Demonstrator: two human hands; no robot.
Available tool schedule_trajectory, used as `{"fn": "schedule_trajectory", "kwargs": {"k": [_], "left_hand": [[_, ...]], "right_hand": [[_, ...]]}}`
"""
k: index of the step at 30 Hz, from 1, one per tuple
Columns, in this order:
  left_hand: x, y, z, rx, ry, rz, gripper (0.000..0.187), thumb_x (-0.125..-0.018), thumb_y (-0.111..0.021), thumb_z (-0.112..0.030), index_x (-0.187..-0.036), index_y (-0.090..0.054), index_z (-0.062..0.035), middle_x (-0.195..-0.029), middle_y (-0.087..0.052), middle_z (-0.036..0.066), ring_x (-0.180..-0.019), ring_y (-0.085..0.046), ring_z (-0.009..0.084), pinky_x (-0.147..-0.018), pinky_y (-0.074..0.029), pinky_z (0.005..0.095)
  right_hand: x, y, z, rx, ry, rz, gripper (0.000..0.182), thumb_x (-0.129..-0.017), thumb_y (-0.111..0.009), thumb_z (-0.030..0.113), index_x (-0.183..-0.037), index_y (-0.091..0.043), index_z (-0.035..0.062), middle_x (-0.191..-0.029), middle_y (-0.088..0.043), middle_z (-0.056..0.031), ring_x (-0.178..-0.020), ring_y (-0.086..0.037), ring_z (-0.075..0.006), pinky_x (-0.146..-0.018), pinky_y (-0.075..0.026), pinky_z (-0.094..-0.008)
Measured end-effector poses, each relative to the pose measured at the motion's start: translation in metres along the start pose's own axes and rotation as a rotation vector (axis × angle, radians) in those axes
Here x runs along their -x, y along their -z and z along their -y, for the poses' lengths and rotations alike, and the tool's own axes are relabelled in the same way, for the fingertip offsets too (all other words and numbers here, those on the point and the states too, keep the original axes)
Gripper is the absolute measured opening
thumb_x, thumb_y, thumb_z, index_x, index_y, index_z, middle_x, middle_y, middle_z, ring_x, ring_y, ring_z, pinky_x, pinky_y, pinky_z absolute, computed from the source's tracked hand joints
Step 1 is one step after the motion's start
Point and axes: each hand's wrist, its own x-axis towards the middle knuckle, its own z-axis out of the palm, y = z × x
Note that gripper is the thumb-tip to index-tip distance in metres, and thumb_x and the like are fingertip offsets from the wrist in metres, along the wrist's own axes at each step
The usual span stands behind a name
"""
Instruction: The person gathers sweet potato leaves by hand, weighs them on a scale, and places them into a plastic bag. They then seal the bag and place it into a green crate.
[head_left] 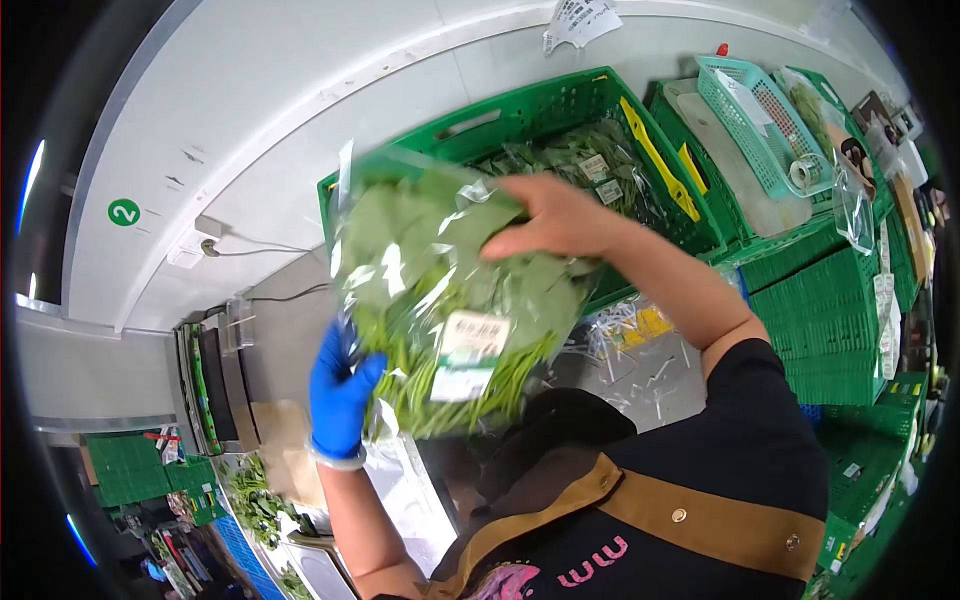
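A clear plastic bag of leafy green vegetables [430,290] is held up in front of my body, leaves at the top and stems at the bottom. A printed label [470,350] sits on its lower front. My left hand [340,393], in a blue glove, grips the bag's lower left edge, its thumb in front. My bare right hand [550,215] holds the upper right side, thumb on the front and the other fingers partly hidden and blurred. Behind the bag stands a green crate [450,125] with more bagged greens [590,165] inside.
A turquoise basket [745,130] holding a tape roll [806,174] rests on crates to the right. Stacked green crates [815,320] stand below it. Loose greens [255,500] lie at lower left. White scraps [640,365] litter the floor.
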Motion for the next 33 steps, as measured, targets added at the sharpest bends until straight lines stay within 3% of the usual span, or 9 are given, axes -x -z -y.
{"fn": "schedule_trajectory", "kwargs": {"k": [3,13,17,20,21,24,25,29,33], "left_hand": [[-0.024,-0.005,-0.022,-0.22,-0.37,-0.156,0.056,-0.084,-0.06,-0.004,-0.137,-0.042,0.0009,-0.136,-0.049,0.016,-0.121,-0.049,0.023,-0.106,-0.033,0.036],[0.036,0.017,0.098,0.126,-0.023,-0.316,0.021,-0.093,-0.055,-0.006,-0.112,-0.062,0.002,-0.102,-0.067,0.011,-0.091,-0.062,0.0172,-0.086,-0.048,0.0302],[0.07,0.025,0.106,0.135,0.083,-0.362,0.019,-0.093,-0.055,-0.004,-0.108,-0.064,0.0037,-0.098,-0.068,0.012,-0.091,-0.064,0.0178,-0.087,-0.049,0.031],[0.097,0.031,0.119,0.125,0.102,-0.428,0.021,-0.092,-0.055,-0.008,-0.107,-0.064,0.0036,-0.093,-0.068,0.011,-0.085,-0.064,0.018,-0.082,-0.05,0.0302],[0.108,0.033,0.126,0.152,0.134,-0.448,0.02,-0.092,-0.055,-0.007,-0.106,-0.064,0.0036,-0.094,-0.068,0.011,-0.087,-0.064,0.0184,-0.083,-0.05,0.0308],[0.13,0.038,0.141,0.206,0.202,-0.497,0.018,-0.091,-0.054,-0.003,-0.104,-0.065,0.0039,-0.097,-0.067,0.012,-0.09,-0.065,0.0191,-0.085,-0.051,0.0317],[0.135,0.038,0.142,0.205,0.22,-0.504,0.019,-0.091,-0.053,-0.003,-0.103,-0.065,0.004,-0.097,-0.067,0.012,-0.089,-0.065,0.0192,-0.085,-0.051,0.0315],[0.17,0.037,0.142,0.402,0.286,-0.539,0.021,-0.09,-0.053,-0.005,-0.107,-0.063,0.0037,-0.099,-0.067,0.012,-0.092,-0.063,0.0179,-0.083,-0.05,0.0291],[0.236,0.041,0.194,0.351,0.267,-0.698,0.022,-0.093,-0.054,-0.011,-0.106,-0.065,0.0025,-0.1,-0.068,0.01,-0.094,-0.063,0.0159,-0.088,-0.049,0.029]], "right_hand": [[0.022,0.045,-0.008,-0.099,-0.062,-0.259,0.045,-0.078,-0.074,0.012,-0.119,-0.058,-0.0012,-0.102,-0.066,-0.0059,-0.088,-0.061,-0.0109,-0.079,-0.051,-0.027],[0.096,0.124,-0.142,-0.314,-0.562,-0.629,0.042,-0.086,-0.068,0.024,-0.119,-0.055,0.0001,-0.1,-0.066,-0.0088,-0.087,-0.063,-0.0165,-0.078,-0.051,-0.03],[0.094,0.143,-0.143,0.496,-0.961,-0.308,0.056,-0.082,-0.071,0.032,-0.123,-0.051,-0.0018,-0.1,-0.065,-0.0141,-0.087,-0.063,-0.022,-0.077,-0.051,-0.0357],[0.07,0.103,-0.089,1.425,-0.802,-0.273,0.067,-0.077,-0.074,0.034,-0.127,-0.046,-0.0013,-0.109,-0.062,-0.0172,-0.09,-0.062,-0.0274,-0.078,-0.051,-0.0388],[0.067,0.101,-0.088,1.563,-0.493,-0.367,0.078,-0.071,-0.076,0.034,-0.134,-0.041,0.0037,-0.126,-0.054,-0.018,-0.11,-0.055,-0.0328,-0.091,-0.047,-0.0414],[0.033,0.071,-0.059,1.552,0.113,-0.018,0.079,-0.073,-0.074,0.028,-0.14,-0.036,0.0097,-0.142,-0.039,-0.0131,-0.131,-0.036,-0.0327,-0.107,-0.033,-0.0448],[0.024,0.056,-0.06,1.54,0.116,0.117,0.088,-0.068,-0.078,0.028,-0.143,-0.033,0.0186,-0.147,-0.033,-0.0125,-0.136,-0.028,-0.0332,-0.113,-0.022,-0.0468],[0.033,0.057,-0.13,1.384,-0.257,0.461,0.102,-0.058,-0.082,0.025,-0.145,-0.03,0.0186,-0.149,-0.029,-0.0129,-0.135,-0.03,-0.036,-0.109,-0.029,-0.0506],[0.024,0.102,-0.188,1.185,-0.259,0.645,0.103,-0.052,-0.083,0.016,-0.142,-0.034,0.0106,-0.144,-0.036,-0.0174,-0.132,-0.035,-0.0372,-0.109,-0.033,-0.0441]]}}
